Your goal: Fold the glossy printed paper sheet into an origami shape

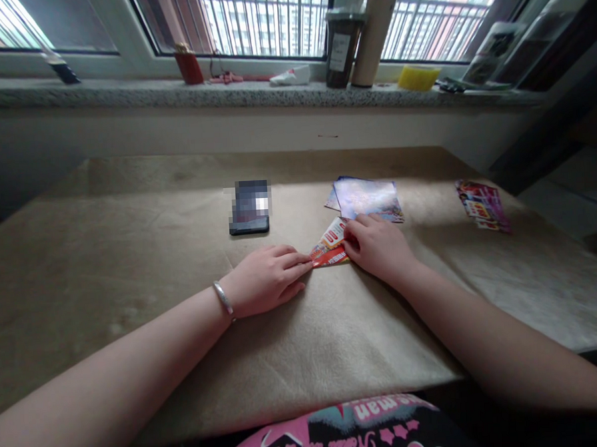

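Your left hand and right hand lie apart, neither clamped, their fingers pressing from either side on the folded red-and-white printed paper on the table, seemingly to keep it flat and steady.

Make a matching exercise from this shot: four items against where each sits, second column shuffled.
Items:
1. silver bangle
2. black phone
3. yellow block
4. pink printed sheets

Places:
A. on the stone windowsill
B. at the right side of the tan table cover
C. around the left wrist
D. near the middle of that cover, toward the window

Pairs: 1-C, 2-D, 3-A, 4-B
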`<state>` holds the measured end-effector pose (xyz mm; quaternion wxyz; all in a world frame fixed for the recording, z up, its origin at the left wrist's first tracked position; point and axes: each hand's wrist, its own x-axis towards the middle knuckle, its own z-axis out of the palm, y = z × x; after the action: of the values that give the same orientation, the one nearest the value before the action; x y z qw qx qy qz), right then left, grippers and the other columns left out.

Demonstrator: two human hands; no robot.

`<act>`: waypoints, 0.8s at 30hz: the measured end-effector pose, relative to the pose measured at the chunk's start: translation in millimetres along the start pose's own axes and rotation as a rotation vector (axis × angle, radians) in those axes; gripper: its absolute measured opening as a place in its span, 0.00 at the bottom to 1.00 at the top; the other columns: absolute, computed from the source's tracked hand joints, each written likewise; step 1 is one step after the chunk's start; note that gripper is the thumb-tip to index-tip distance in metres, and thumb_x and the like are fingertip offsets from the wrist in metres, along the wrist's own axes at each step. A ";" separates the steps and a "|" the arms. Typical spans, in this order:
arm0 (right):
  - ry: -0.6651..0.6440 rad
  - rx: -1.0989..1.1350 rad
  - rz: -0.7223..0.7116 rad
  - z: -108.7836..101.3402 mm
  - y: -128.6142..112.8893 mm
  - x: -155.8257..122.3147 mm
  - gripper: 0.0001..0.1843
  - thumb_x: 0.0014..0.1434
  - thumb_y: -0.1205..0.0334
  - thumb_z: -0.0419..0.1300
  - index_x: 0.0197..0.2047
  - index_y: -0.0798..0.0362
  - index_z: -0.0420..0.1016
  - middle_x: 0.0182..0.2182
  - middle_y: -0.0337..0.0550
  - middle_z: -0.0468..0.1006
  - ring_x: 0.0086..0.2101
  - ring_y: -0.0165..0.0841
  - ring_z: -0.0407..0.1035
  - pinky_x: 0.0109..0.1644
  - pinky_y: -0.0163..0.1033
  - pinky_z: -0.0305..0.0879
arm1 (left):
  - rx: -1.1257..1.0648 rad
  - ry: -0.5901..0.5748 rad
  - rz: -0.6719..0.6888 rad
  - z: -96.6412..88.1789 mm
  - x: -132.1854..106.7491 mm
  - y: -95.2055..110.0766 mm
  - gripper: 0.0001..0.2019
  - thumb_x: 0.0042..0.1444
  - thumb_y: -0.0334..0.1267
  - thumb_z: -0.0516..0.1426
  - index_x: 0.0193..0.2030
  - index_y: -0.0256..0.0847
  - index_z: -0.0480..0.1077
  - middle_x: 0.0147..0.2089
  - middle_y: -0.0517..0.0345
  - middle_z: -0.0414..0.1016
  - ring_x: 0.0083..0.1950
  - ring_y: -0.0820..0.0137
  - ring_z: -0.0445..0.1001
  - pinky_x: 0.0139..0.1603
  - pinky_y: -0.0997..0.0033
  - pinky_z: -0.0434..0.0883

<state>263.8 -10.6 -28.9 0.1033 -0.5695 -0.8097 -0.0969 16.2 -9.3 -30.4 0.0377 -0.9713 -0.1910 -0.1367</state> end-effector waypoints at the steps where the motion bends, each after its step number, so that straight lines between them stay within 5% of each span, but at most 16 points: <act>1: 0.020 -0.019 -0.027 -1.1 -2.5 -0.6 0.08 0.60 0.61 0.53 0.35 0.53 0.72 0.37 0.51 0.75 0.39 0.43 0.64 0.41 0.44 0.56 | 0.001 -0.001 0.000 -0.2 0.2 0.1 0.16 0.62 0.37 0.52 0.54 0.35 0.69 0.52 0.48 0.75 0.49 0.61 0.72 0.50 0.60 0.73; 11: -0.026 0.131 -0.259 0.4 -20.6 1.2 0.13 0.64 0.58 0.49 0.38 0.52 0.74 0.36 0.46 0.76 0.41 0.39 0.64 0.48 0.42 0.53 | 0.024 -0.020 0.002 0.1 0.9 1.4 0.17 0.62 0.37 0.51 0.56 0.36 0.67 0.53 0.48 0.74 0.51 0.61 0.71 0.51 0.60 0.71; 24: -0.048 0.345 -0.128 13.7 -22.9 6.4 0.07 0.58 0.57 0.58 0.32 0.51 0.72 0.33 0.41 0.78 0.38 0.37 0.65 0.47 0.42 0.52 | -0.002 -0.013 0.043 -1.1 -0.5 -4.3 0.16 0.61 0.33 0.50 0.55 0.38 0.69 0.53 0.50 0.74 0.50 0.64 0.72 0.50 0.63 0.73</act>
<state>239.3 -8.7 -41.2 0.1735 -0.4930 -0.8511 0.0507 13.9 -5.7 -29.3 0.0383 -0.9761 -0.1699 -0.1298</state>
